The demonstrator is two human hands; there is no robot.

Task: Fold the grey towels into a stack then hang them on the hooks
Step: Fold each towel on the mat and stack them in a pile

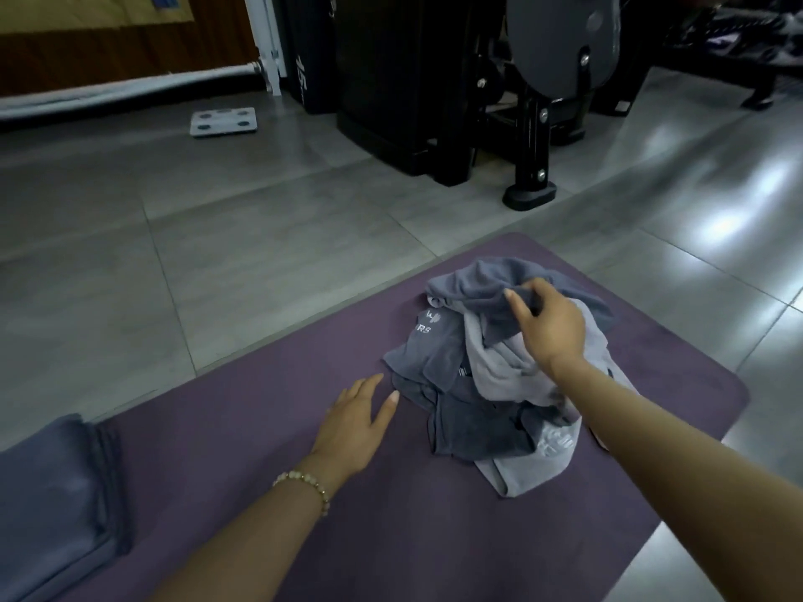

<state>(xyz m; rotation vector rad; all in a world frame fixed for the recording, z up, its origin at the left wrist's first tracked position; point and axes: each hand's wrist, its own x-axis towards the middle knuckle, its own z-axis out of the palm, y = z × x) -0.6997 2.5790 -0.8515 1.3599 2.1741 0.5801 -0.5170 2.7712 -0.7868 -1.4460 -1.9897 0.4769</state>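
A crumpled pile of grey towels (482, 384) lies on a purple mat (391, 536), dark and light grey ones mixed, some with white lettering. My right hand (547, 328) reaches over the pile and pinches the topmost dark grey towel (478, 284) near its far edge. My left hand (356, 423), with a bead bracelet at the wrist, hovers flat with fingers spread just left of the pile, touching no towel. A folded stack of grey-blue towels (52, 506) sits at the mat's near left corner. No hooks are in view.
The mat lies on grey floor tiles (217, 254). Black gym machines (434, 80) stand behind, one foot (530, 195) close to the mat's far corner. A white bathroom scale (223, 121) lies near the far wall.
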